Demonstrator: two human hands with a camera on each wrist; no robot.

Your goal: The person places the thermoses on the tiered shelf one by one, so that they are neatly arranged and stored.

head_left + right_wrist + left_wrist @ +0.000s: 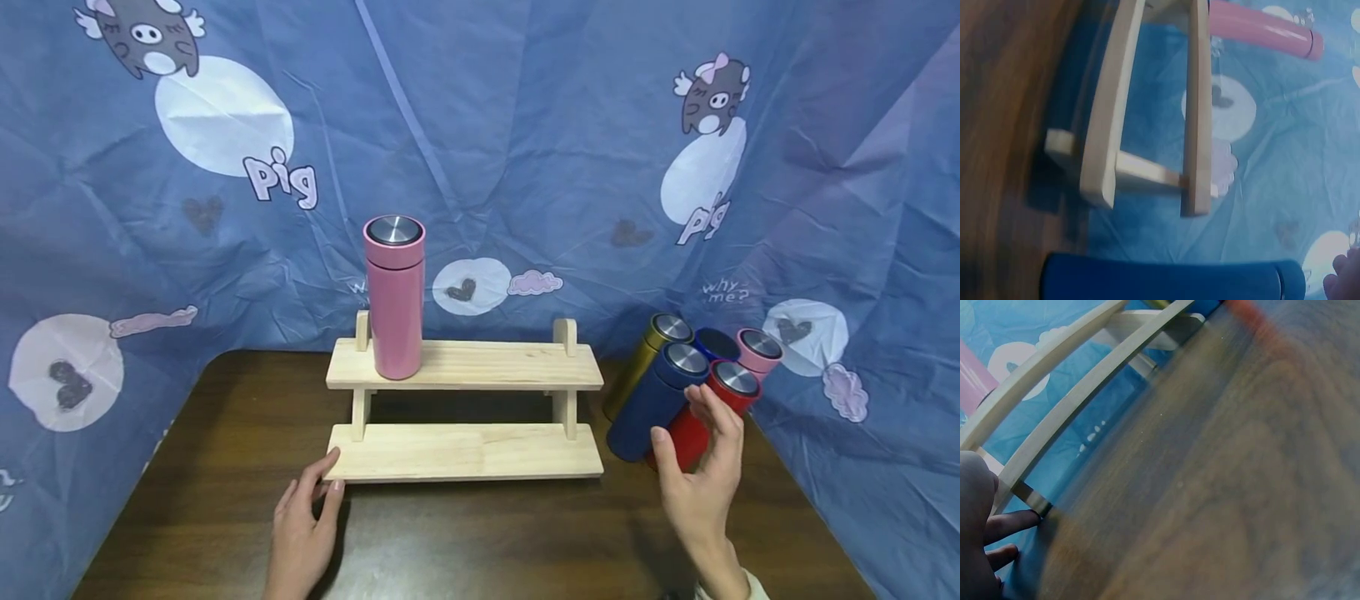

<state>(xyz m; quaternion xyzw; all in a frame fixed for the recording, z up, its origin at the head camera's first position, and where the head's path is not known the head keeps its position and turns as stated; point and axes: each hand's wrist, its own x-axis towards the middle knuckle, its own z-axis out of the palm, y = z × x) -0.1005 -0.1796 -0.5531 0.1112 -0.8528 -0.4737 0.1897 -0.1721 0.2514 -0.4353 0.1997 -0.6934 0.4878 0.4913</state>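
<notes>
A light wooden two-tier rack (465, 451) stands on the table. On the left of its upper shelf, a pink thermos flask (397, 321) stands upright. My left hand (303, 521) holds the left end of the lower shelf, with fingers (1013, 525) below the plank in the left wrist view. My right hand (705, 479) is at the red flask (737, 385), its fingers raised and its thumb spread apart from them. Whether it touches the flask cannot be told. A dark blue flask (651, 408) stands just left of the red one.
Behind these stand a gold flask (632, 375), another blue flask (717, 343) and a second pink flask (761, 353), close together right of the rack. A blue printed cloth (480, 125) hangs behind and beside the brown table (480, 542).
</notes>
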